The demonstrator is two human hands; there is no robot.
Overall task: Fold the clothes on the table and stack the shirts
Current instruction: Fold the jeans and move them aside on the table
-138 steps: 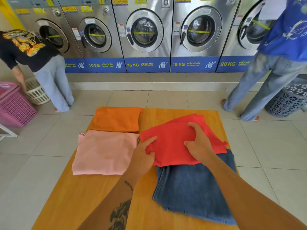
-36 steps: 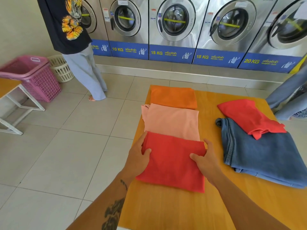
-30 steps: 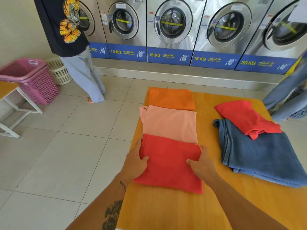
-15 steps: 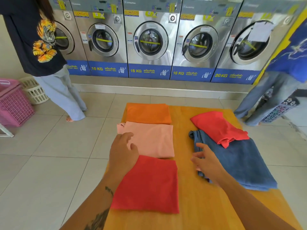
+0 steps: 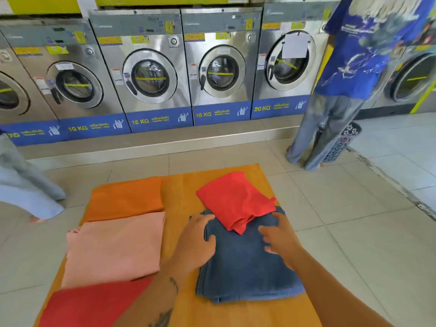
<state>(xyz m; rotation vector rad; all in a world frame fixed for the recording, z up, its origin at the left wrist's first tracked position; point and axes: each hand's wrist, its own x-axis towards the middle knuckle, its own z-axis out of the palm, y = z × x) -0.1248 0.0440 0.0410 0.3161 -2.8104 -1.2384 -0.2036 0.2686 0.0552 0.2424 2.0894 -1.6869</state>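
On the orange wooden table point(image 5: 181, 194) three folded shirts lie in a row down the left side: an orange shirt point(image 5: 127, 198) farthest, a pink shirt point(image 5: 115, 246) in the middle, a red shirt point(image 5: 94, 303) nearest. To the right a folded blue denim garment point(image 5: 245, 270) lies flat, with a loosely folded red shirt point(image 5: 236, 199) resting on its far end. My left hand point(image 5: 195, 241) lies on the denim's left edge, fingers spread. My right hand point(image 5: 280, 237) hovers or rests over its right part, fingers apart, next to the red shirt.
A row of steel washing machines point(image 5: 151, 74) lines the far wall. A person in a blue shirt point(image 5: 354, 67) stands at the right by a dark laundry basket point(image 5: 342, 142). Another person's pale trouser legs point(image 5: 21, 185) are at the left edge. Tiled floor surrounds the table.
Both hands left the near red shirt, laid down in the row, and moved right onto the denim. The view swung right and the person at left has stepped further out of frame.
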